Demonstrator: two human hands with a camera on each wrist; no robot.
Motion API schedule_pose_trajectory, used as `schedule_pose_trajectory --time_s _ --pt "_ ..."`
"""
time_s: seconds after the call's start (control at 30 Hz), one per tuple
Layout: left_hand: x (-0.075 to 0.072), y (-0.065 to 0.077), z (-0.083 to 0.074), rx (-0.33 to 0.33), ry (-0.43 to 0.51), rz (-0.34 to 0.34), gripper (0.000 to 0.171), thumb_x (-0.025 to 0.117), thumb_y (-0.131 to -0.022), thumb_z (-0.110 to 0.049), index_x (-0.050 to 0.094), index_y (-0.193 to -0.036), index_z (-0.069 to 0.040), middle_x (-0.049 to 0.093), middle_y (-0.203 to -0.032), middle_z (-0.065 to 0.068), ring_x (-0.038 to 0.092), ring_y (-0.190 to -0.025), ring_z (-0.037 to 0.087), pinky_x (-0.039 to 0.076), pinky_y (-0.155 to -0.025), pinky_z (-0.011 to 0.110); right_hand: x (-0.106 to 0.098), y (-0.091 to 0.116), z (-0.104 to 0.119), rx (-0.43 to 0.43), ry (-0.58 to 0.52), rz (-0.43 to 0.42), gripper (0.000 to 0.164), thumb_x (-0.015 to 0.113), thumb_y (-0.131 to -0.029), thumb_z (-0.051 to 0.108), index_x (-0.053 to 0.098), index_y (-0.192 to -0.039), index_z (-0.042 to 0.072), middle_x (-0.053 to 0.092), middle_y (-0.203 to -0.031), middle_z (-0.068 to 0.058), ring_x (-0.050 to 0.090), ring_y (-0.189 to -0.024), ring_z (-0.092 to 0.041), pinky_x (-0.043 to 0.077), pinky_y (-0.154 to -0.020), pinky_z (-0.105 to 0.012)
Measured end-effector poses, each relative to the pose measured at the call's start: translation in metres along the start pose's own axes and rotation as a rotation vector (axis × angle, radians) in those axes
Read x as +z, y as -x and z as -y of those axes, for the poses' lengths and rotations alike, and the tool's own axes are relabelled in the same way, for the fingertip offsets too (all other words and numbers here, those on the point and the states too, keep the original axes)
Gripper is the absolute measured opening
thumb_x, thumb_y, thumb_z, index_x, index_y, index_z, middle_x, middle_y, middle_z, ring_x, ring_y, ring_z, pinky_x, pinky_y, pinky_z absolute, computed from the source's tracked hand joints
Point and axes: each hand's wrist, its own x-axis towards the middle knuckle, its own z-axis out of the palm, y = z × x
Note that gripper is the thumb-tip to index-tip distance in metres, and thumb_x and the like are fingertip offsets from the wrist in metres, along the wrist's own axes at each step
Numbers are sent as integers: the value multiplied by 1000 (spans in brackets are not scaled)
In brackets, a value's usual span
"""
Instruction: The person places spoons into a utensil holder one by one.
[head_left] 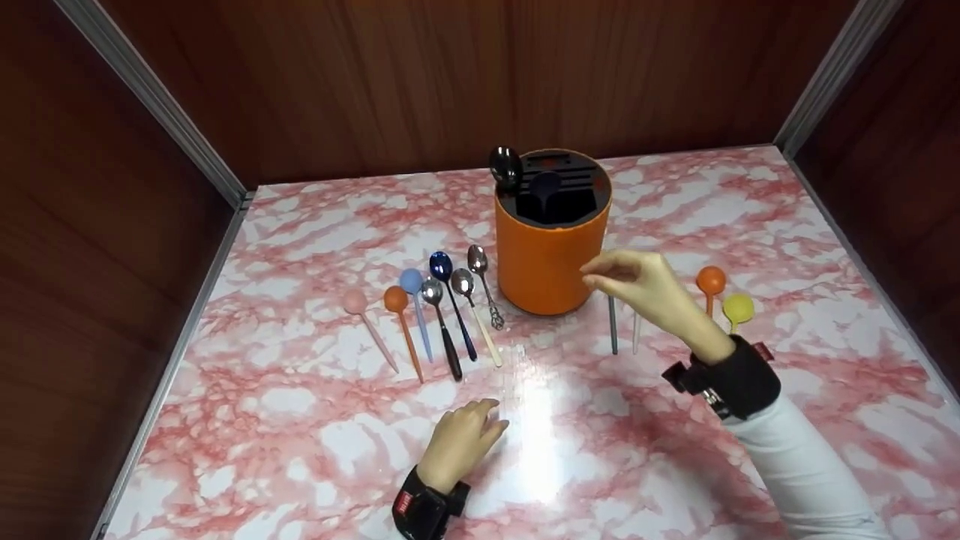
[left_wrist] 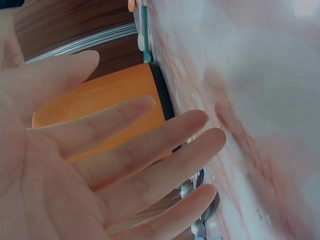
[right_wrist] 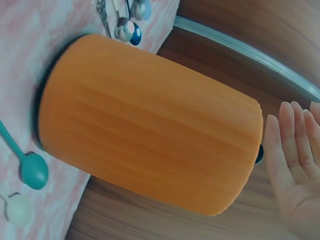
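Before the orange utensil holder (head_left: 551, 266) hovers my right hand (head_left: 637, 281), at the lower right of its rim in the head view. The right wrist view shows those fingers extended and holding nothing, beside the holder's top. My left hand (head_left: 461, 442) is over the front of the table, fingers spread and loosely bent, palm bare in the left wrist view. Out of the holder's black slotted top rise a dark metal spoon (head_left: 506, 166) and a dark blue spoon (head_left: 545, 184). A teal spoon (right_wrist: 34, 171) and a white spoon (right_wrist: 19, 210) lie near my right hand, partly hidden in the head view.
Left of the holder several spoons lie in a row, among them a pink spoon (head_left: 356, 303), an orange spoon (head_left: 396, 300) and a blue metal spoon (head_left: 441, 266). At right are another orange spoon (head_left: 711, 280) and a yellow spoon (head_left: 739, 307). Wood panels (head_left: 360, 90) enclose the table.
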Motion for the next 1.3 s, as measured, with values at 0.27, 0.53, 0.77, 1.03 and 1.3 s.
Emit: schedule_pose_trajectory --time_s 0.27,0.53,0.77,1.03,1.3 --pt "0 1 1 3 1 1 29 66 -92 -21 67 -110 2 68 -87 11 66 -80 27 54 -73 45 6 23 -23 78 -75 -8 14 68 -88 -2 69 -100 -10 68 -95 -23 66 -80 -6 56 -75 -18" --pt "1 -2 2 11 11 14 30 66 -92 -22 67 -110 2 69 -91 13 66 -82 26 54 -75 44 11 39 -36 107 -117 -59 13 67 -87 -6 68 -99 -12 67 -92 -23 66 -77 -7 56 -73 -19" --pt "-1 -5 4 14 6 32 33 64 -94 -24 66 -113 2 68 -87 10 66 -82 25 54 -77 45 16 52 -46 137 -175 -89 14 66 -86 -9 67 -100 -14 69 -91 -14 67 -78 -8 56 -72 -19" --pt "-3 -10 7 43 -34 20 30 65 -93 -22 66 -110 2 68 -87 12 67 -82 28 54 -73 44 19 66 -56 126 -209 -124 14 64 -86 -12 65 -100 -15 71 -88 -9 67 -79 -7 55 -72 -17" --pt "-7 -14 14 88 -94 13 25 65 -92 -19 67 -106 1 70 -93 13 68 -83 28 55 -73 43 21 73 -62 170 -264 -150 15 63 -86 -14 64 -100 -17 71 -87 -10 68 -78 -9 57 -75 -21"
